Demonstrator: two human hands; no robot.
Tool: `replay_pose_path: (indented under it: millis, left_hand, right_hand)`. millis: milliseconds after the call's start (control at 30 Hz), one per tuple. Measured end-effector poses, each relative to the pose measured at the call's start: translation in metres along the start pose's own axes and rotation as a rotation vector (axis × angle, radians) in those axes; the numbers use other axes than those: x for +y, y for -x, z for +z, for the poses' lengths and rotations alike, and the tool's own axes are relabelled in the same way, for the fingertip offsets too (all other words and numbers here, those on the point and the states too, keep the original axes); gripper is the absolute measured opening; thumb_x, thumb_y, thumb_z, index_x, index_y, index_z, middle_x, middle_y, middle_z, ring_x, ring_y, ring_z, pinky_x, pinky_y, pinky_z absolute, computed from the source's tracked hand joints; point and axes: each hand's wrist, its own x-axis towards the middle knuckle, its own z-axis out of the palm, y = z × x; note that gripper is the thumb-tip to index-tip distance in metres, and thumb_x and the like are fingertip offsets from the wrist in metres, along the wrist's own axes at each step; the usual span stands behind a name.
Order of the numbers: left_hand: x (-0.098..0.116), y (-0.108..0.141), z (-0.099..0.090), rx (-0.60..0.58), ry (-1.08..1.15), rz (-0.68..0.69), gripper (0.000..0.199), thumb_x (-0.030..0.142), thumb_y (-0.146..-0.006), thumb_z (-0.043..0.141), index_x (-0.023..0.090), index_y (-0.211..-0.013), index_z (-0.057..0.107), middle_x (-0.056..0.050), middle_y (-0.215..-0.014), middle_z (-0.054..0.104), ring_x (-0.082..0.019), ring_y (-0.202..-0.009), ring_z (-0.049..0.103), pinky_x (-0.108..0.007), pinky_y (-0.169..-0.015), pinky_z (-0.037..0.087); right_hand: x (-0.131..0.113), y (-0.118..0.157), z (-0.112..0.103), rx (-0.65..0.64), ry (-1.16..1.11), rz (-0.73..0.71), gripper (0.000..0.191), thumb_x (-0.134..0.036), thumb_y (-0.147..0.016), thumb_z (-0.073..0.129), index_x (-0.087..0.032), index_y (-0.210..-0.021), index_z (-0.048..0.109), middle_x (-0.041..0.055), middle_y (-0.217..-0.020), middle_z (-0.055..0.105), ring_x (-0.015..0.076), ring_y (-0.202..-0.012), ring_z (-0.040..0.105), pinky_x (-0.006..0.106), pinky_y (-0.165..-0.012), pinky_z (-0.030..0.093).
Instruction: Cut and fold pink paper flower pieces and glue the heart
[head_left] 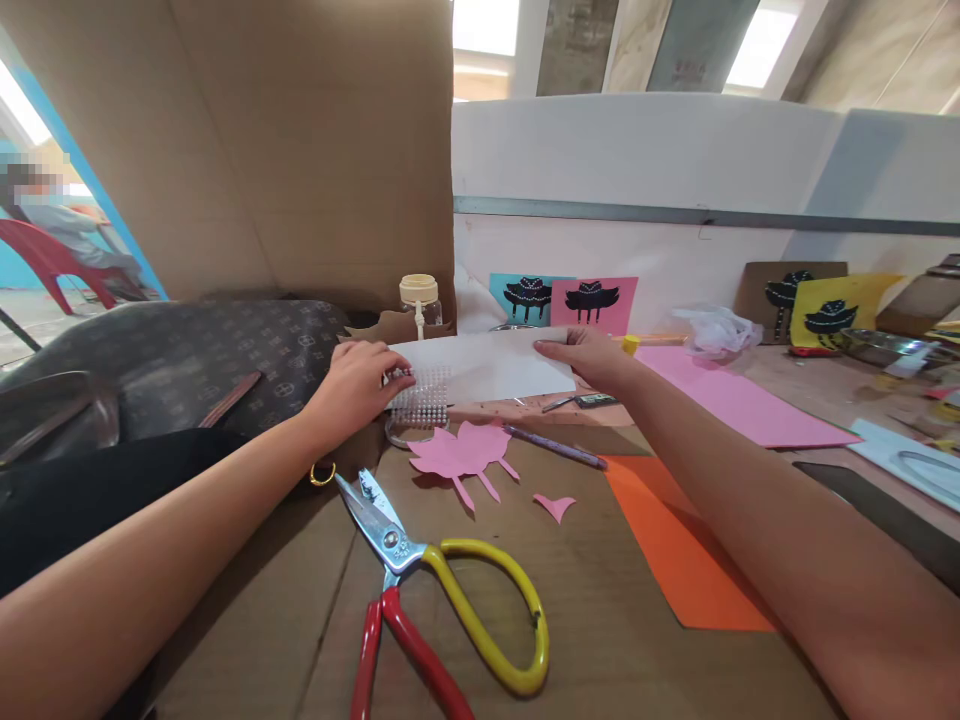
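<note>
A white sheet (502, 366) is held up between both hands, with rows of small clear pearl beads (421, 395) at its left end. My left hand (364, 382) is closed on that beaded end, thumb and fingers pinching it. At the other end, my right hand (589, 357) grips the sheet with the thumb on top. Below it lies a pink paper cutout (465, 450) with a scalloped top and thin legs, beside a small pink scrap (555, 507). Scissors (391, 542) with one red and one yellow handle rest partly open on the cardboard, nearest to me.
A purple pen (555, 446) and orange paper (686, 540) lie on the cardboard. Pink sheets (742, 395) are to the right. Cards with black hat-like cutouts (592, 305) lean at the back. A brown patterned bag (172, 350) and tall cardboard (315, 140) bound the left.
</note>
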Motion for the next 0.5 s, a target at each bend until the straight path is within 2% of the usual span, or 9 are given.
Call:
replay_pose_path:
  millis: [67,133,167,233,300,367,400,467,500]
  left_hand:
    - [0.001,-0.005,-0.013,0.088,0.025,-0.033,0.03,0.044,-0.095,0.053,0.021,-0.094,0.073,-0.013,-0.121,0.066,-0.032,-0.119,0.057,-0.053,-0.106,0.039]
    - [0.001,-0.01,-0.031,0.153,0.072,-0.037,0.033,0.048,-0.094,0.053,0.021,-0.093,0.072,-0.013,-0.144,0.054,-0.034,-0.137,0.044,-0.054,-0.114,0.034]
    - [0.002,-0.012,-0.04,0.163,0.108,-0.03,0.033,0.05,-0.093,0.054,0.021,-0.09,0.071,-0.011,-0.148,0.051,-0.034,-0.142,0.04,-0.055,-0.116,0.031]
    - [0.004,-0.016,-0.058,0.125,0.194,0.005,0.036,0.055,-0.092,0.053,0.023,-0.084,0.069,-0.008,-0.14,0.06,-0.035,-0.139,0.044,-0.062,-0.118,0.024]
    - [0.01,-0.019,-0.076,0.004,0.252,0.076,0.041,0.061,-0.089,0.051,0.025,-0.078,0.069,-0.005,-0.118,0.072,-0.033,-0.122,0.059,-0.066,-0.116,0.022]
    - [0.019,-0.018,-0.092,-0.195,0.328,0.13,0.042,0.063,-0.086,0.052,0.026,-0.08,0.07,-0.003,-0.095,0.075,-0.028,-0.094,0.069,-0.055,-0.103,0.045]
    - [0.025,-0.017,-0.098,-0.292,0.385,0.103,0.041,0.063,-0.085,0.054,0.026,-0.08,0.07,-0.002,-0.086,0.073,-0.025,-0.082,0.068,-0.044,-0.084,0.055]
    - [0.038,-0.012,-0.107,-0.512,0.508,0.053,0.039,0.061,-0.083,0.057,0.025,-0.076,0.068,0.0,-0.071,0.068,-0.02,-0.062,0.063,-0.028,-0.053,0.05]
    - [0.046,-0.008,-0.109,-0.601,0.565,0.05,0.037,0.059,-0.083,0.059,0.024,-0.075,0.068,0.001,-0.068,0.066,-0.018,-0.058,0.06,-0.025,-0.049,0.046]
  right_hand:
    - [-0.009,0.003,0.001,-0.001,-0.027,-0.018,0.022,-0.036,-0.073,0.087,-0.019,-0.082,0.076,0.0048,-0.076,0.076,0.0187,-0.066,0.069,0.031,-0.063,0.059]
    - [-0.023,0.008,0.002,0.011,-0.06,-0.049,0.026,-0.038,-0.073,0.086,-0.019,-0.087,0.076,0.0047,-0.083,0.078,0.0192,-0.072,0.071,0.031,-0.068,0.059]
    - [-0.032,0.012,0.003,0.02,-0.069,-0.062,0.026,-0.038,-0.073,0.086,-0.019,-0.088,0.075,0.0045,-0.084,0.078,0.0198,-0.075,0.071,0.032,-0.069,0.059]
    - [-0.049,0.024,0.004,0.032,-0.07,-0.075,0.025,-0.037,-0.073,0.085,-0.02,-0.089,0.075,0.0047,-0.081,0.078,0.0216,-0.075,0.072,0.032,-0.067,0.059]
    - [-0.064,0.042,0.004,0.045,-0.057,-0.065,0.024,-0.036,-0.074,0.085,-0.02,-0.089,0.075,0.0054,-0.077,0.077,0.0232,-0.072,0.072,0.033,-0.062,0.059]
    - [-0.073,0.063,0.001,0.07,-0.04,-0.02,0.025,-0.037,-0.075,0.084,-0.021,-0.092,0.076,0.006,-0.076,0.077,0.0231,-0.066,0.072,0.032,-0.056,0.058]
    - [-0.074,0.075,-0.001,0.078,-0.034,0.022,0.025,-0.037,-0.074,0.084,-0.022,-0.093,0.076,0.0063,-0.076,0.077,0.0229,-0.063,0.071,0.031,-0.052,0.057]
    - [-0.073,0.1,-0.007,0.062,-0.045,0.136,0.03,-0.039,-0.07,0.087,-0.023,-0.093,0.077,0.0073,-0.078,0.077,0.0236,-0.061,0.071,0.032,-0.05,0.056]
    - [-0.07,0.112,-0.01,0.051,-0.063,0.191,0.034,-0.041,-0.066,0.089,-0.023,-0.092,0.077,0.0077,-0.08,0.078,0.0239,-0.061,0.071,0.032,-0.049,0.056]
